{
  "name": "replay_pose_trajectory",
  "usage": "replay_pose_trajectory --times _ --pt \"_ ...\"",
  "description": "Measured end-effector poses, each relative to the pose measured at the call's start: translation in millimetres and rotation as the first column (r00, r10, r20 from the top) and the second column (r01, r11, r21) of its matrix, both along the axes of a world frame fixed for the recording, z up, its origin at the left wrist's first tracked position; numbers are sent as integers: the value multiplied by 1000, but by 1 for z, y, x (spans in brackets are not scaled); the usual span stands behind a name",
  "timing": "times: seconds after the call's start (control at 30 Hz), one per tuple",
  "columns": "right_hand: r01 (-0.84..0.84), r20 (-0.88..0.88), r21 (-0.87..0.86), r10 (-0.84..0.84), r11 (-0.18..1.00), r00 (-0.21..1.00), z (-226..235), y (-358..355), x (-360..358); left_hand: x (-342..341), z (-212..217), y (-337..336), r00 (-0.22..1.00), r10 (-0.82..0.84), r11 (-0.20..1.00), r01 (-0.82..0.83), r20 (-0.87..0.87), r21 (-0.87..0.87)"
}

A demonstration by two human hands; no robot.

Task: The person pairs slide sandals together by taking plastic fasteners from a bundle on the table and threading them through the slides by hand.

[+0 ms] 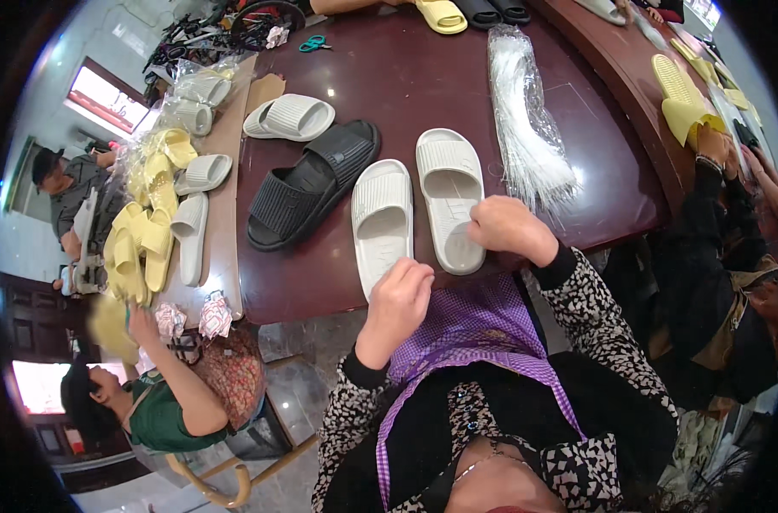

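Two cream slide slippers lie side by side on the dark red table in front of me, toes pointing away. My left hand (397,303) is closed in a pinch over the heel end of the left slipper (384,222). At the right edge of the other slipper (452,201), near its heel, my right hand (513,229) is curled closed. Whatever either hand has between its fingers is too small or hidden to make out. A pair of black slides (316,184) sits just left of the cream ones. Behind them rests another cream pair (290,117).
A plastic bag of white strands (526,120) lies at right on the table (389,77). Teal-handled scissors (314,44) are far left. Yellow slippers (153,248) crowd the left side, where a person in green (171,402) works. Another person's hands (714,150) hold yellow slippers at right.
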State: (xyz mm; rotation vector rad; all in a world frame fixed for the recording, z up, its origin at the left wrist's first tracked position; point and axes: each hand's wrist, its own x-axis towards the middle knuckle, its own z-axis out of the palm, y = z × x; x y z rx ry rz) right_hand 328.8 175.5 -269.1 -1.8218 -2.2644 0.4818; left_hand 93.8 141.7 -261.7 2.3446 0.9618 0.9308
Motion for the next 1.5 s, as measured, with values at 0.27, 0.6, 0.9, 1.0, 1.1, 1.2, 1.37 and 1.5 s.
replay_pose_trajectory --times 0.27,0.6,0.9,1.0,1.1,1.2,1.37,1.5 --pt "189 -183 286 -140 939 973 -13 16 -7 3 -25 50 998 57 993 -55 -17 104" --pt "367 -355 280 -260 887 898 6 37 19 0 -36 53 991 136 971 -137 20 196" --pt "328 -128 276 -304 903 944 -24 84 26 14 -49 22 995 53 975 -69 82 213" --pt "344 -188 209 -307 915 933 -35 89 35 24 -48 17 996 21 980 -37 81 195" --pt "327 -203 249 -281 912 938 -41 90 35 30 -47 16 998 -12 985 1 61 175" --pt "335 -303 295 -245 895 921 -38 87 31 31 -47 18 996 -5 982 -13 92 189" --pt "245 -619 281 -20 928 785 -3 73 -2 27 -51 14 994 24 979 -45 107 197" --pt "-69 -586 344 272 936 764 -1 71 -27 31 -55 7 996 58 964 -74 69 254"
